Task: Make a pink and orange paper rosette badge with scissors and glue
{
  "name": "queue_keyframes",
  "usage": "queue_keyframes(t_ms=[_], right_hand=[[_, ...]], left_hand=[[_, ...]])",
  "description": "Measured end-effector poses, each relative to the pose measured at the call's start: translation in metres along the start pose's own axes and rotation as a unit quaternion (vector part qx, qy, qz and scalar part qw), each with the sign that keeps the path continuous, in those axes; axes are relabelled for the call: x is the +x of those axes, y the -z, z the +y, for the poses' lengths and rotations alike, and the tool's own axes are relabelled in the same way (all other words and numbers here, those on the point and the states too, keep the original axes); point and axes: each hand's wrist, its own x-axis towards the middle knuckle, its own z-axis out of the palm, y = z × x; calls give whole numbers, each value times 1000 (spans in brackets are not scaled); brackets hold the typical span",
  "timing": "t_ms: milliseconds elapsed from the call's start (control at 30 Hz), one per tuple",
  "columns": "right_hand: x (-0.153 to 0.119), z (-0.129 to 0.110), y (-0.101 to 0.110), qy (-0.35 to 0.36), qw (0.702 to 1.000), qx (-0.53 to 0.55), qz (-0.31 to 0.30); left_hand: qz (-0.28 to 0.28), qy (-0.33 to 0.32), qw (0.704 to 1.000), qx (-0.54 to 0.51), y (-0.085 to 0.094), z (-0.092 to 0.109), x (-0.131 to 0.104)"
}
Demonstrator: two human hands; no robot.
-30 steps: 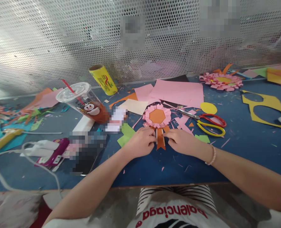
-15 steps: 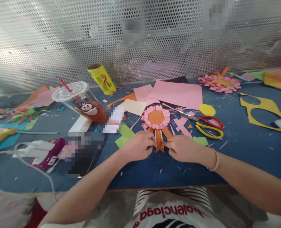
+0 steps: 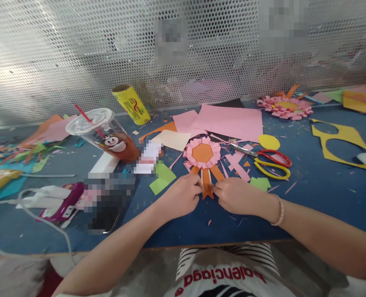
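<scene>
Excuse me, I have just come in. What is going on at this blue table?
A person has both hands at a paper rosette with a pink frill and an orange centre. The left hand and the right hand are at opposite edges of its middle orange tail; how firmly they hold it I cannot tell. Scissors lie to the right of the rosette, and another rosette lies farther back.

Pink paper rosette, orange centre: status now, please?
Left hand and right hand: fingers at middle orange paper tail's sides. Rosette face up. Metal scissors, red-and-yellow handles, beside it, clear of hands.
</scene>
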Motion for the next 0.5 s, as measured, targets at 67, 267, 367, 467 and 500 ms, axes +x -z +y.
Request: queue_keyframes(t_ms=[67,267,367,467,500], right_hand=[[1,-1,-1,-1,1000,-1,-3],[1,-2,3,-14,1000,-1,0],[1,-3,5,-15,1000,-4,-1],[1,-3,5,-14,1000,-1,-6],[1,-2,5,-17,1000,2,-7]], left_hand=[[4,11,1000,-18,-1,1,-1],[28,35,999,-29,4,-3,0],[32,41,999,-10,7,-4,0],[21,33,999,1,6,-4,1],[18,30,999,3,6,-3,1]])
